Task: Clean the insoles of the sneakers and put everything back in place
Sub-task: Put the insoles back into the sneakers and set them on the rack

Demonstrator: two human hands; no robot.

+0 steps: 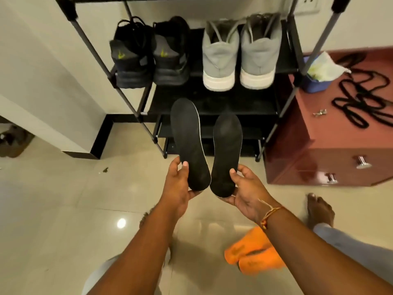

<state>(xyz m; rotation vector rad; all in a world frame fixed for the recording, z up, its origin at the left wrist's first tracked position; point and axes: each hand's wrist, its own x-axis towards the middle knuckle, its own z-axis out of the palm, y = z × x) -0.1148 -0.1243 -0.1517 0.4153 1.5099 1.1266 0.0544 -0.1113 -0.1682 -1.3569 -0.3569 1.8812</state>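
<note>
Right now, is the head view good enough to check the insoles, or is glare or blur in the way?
Head view: left insole and right insole are sharp but very dark, so dirt hardly shows; the glare spot on the floor sits clear of them; the orange cloth is blurred; wide-angle distortion splays the rack poles.

Two black insoles (188, 143) upright side by side, heel ends lowest, almost touching.

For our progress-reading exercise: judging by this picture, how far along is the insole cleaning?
Done: both insoles are out. In hand: left hand holds the left insole, right hand the right insole. Whether the orange cloth has wiped them is unclear. Left: refitting them in sneakers on the rack.
</note>
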